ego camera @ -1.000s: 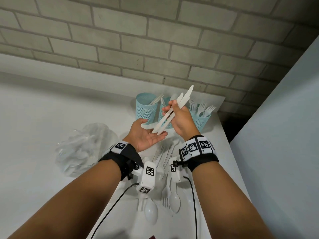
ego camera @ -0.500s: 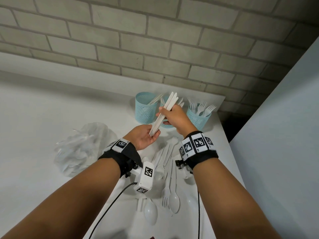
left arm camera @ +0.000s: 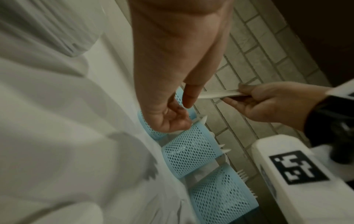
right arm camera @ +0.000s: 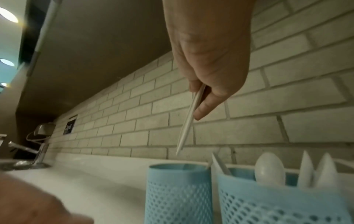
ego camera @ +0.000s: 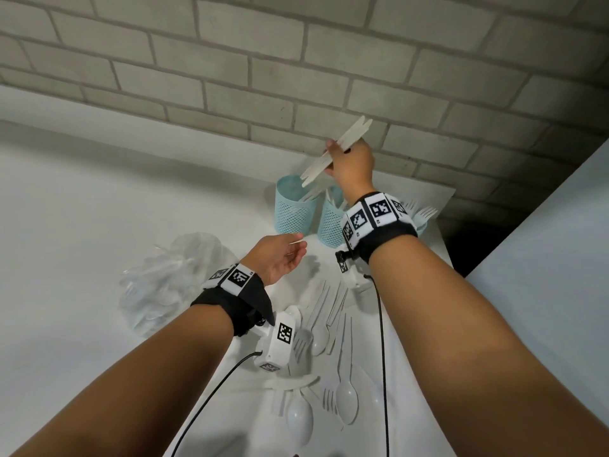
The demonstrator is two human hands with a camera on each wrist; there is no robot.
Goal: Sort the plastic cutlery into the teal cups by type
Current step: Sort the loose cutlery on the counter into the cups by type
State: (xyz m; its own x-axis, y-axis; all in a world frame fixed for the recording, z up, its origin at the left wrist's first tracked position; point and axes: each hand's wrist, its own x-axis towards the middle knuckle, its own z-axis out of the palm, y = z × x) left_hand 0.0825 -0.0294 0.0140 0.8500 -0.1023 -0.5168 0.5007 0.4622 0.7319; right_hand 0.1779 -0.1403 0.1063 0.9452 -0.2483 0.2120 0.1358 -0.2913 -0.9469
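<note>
Knives (ego camera: 333, 153) sit pinched in your right hand (ego camera: 351, 166), tips pointing down over the left teal cup (ego camera: 291, 209); the middle cup (right arm camera: 283, 201) holds spoons, the far one (ego camera: 420, 222) forks. Your left hand (ego camera: 280, 258) hangs relaxed above the tabletop (ego camera: 66, 258), and no writing is readable.

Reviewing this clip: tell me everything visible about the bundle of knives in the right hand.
The bundle of knives is a few flat white plastic pieces stacked together, smooth and matte. The right hand pinches them near mid-length. They tilt steeply, lower tips pointing down, in the air above the leftmost teal cup, not yet inside it. Only the fingers touch them. The exact count is unclear.
</note>
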